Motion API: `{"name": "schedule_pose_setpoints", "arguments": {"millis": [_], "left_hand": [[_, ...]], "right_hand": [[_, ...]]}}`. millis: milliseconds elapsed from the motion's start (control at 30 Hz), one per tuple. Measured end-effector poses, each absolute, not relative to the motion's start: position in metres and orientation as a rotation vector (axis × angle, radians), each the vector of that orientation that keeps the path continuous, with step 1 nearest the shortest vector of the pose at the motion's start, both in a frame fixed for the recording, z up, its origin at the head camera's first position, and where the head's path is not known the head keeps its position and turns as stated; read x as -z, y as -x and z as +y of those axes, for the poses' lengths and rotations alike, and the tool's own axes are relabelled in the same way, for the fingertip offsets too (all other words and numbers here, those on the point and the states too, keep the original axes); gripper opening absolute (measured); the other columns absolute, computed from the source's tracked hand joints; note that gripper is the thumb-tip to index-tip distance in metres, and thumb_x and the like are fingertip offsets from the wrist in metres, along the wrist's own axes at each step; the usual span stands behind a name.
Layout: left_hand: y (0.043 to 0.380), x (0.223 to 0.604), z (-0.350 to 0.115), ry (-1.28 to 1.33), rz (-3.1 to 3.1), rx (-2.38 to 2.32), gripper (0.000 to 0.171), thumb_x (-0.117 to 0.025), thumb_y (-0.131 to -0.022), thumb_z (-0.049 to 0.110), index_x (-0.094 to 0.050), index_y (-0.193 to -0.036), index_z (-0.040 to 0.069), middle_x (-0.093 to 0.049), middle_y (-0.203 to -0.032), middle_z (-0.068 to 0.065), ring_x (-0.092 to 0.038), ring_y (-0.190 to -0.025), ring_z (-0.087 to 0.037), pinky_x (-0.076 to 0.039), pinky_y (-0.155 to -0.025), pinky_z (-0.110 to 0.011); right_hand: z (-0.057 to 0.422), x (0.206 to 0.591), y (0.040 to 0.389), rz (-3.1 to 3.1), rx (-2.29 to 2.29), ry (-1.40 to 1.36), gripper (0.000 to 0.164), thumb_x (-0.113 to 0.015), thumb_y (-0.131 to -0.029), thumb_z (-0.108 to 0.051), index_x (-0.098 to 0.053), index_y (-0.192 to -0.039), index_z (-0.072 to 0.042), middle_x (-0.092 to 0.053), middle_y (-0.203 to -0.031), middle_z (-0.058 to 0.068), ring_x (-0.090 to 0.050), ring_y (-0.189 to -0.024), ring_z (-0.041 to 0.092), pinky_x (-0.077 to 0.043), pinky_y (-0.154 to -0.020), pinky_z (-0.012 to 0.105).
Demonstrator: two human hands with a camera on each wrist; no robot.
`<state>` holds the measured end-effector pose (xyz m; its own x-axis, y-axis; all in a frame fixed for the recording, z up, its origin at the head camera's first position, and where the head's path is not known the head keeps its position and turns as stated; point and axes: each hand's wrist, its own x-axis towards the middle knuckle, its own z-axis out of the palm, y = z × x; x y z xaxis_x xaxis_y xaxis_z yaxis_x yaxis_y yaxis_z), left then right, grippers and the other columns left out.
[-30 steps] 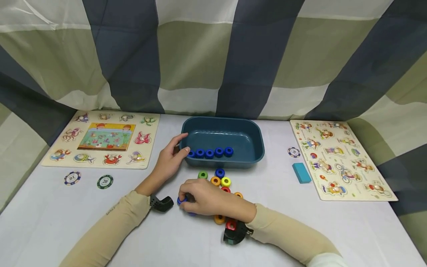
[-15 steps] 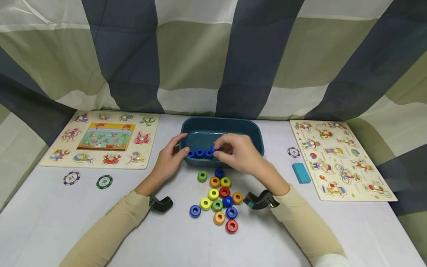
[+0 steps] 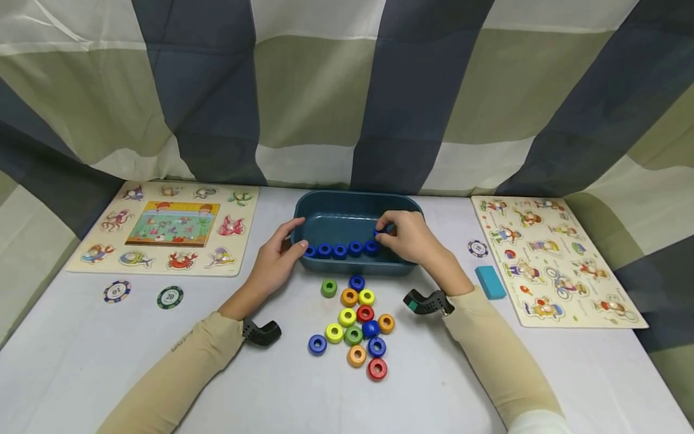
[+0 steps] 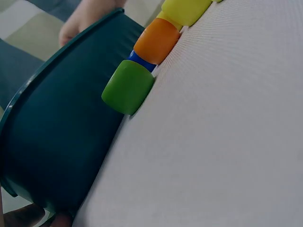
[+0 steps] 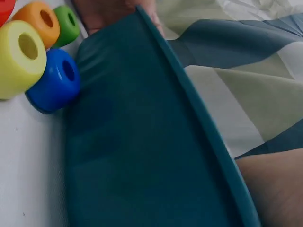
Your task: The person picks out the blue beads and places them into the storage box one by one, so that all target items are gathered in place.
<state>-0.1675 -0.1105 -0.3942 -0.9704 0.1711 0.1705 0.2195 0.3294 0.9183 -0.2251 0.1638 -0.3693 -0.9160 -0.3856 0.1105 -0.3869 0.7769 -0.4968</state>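
Left hand (image 3: 275,258) at the tray (image 3: 355,267), blue bead (image 3: 376,232) in the right hand's (image 3: 409,237) pinch.
Thumb and fingers spread, the left hand touches the tray's left end; five beads (image 3: 340,251) line its near wall inside; the pinched one is toward the right.

Teal tray (image 5: 137,123) centre | left hand (image 5: 106,13) at far end | right hand (image 5: 274,182) cropped, lower right | blue bead (image 5: 51,84) just beside tray | yellow bead (image 5: 13,64), orange bead (image 5: 33,18), green bead (image 5: 63,26) nearby | checked cloth (image 5: 236,99) beyond
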Motion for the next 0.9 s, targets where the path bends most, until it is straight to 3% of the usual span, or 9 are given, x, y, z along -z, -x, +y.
{"name": "schedule_pose_setpoints", "arguments": {"millis": [267, 467, 700, 900], "left_hand": [[0.168, 0.395, -0.112, 0.367, -2.535, 1.753, 0.048, -0.053, -0.099, 0.015, -0.042, -0.145, 0.006, -0.040, -0.152, -0.017, -0.049, -0.132, -0.037, -0.043, -0.108, -0.048], [0.168, 0.393, -0.113, 0.373, -2.533, 1.757, 0.048, -0.053, -0.099, 0.014, -0.041, -0.145, 0.005, -0.040, -0.152, -0.018, -0.049, -0.132, -0.038, -0.043, -0.108, -0.049], [0.167, 0.393, -0.113, 0.361, -2.534, 1.762, 0.048, -0.053, -0.099, 0.014, -0.041, -0.145, 0.005, -0.040, -0.152, -0.018, -0.050, -0.131, -0.038, -0.044, -0.107, -0.049], [0.167, 0.393, -0.113, 0.365, -2.540, 1.763, 0.049, -0.053, -0.099, 0.015, -0.041, -0.146, 0.006, -0.041, -0.151, -0.018, -0.051, -0.130, -0.037, -0.044, -0.106, -0.049]], "right_hand": [[0.160, 0.374, 0.228, -3.095, -0.595, -0.714, 0.020, -0.065, -0.088, -0.002, -0.068, -0.108, -0.004, -0.071, -0.110, 0.014, -0.065, -0.103, 0.028, -0.054, -0.090, 0.045], [0.160, 0.372, 0.228, -3.153, -0.616, -0.748, 0.025, -0.065, -0.089, -0.004, -0.066, -0.113, -0.005, -0.069, -0.115, 0.014, -0.064, -0.110, 0.029, -0.052, -0.095, 0.046], [0.160, 0.359, 0.218, -3.098, -0.646, -0.762, 0.030, -0.064, -0.091, -0.009, -0.064, -0.120, -0.006, -0.067, -0.119, 0.014, -0.065, -0.105, 0.027, -0.055, -0.089, 0.043], [0.166, 0.343, 0.169, -2.767, -0.846, -0.991, 0.025, -0.068, -0.089, -0.013, -0.066, -0.114, -0.007, -0.070, -0.111, 0.008, -0.065, -0.086, 0.016, -0.057, -0.075, 0.038]]}}
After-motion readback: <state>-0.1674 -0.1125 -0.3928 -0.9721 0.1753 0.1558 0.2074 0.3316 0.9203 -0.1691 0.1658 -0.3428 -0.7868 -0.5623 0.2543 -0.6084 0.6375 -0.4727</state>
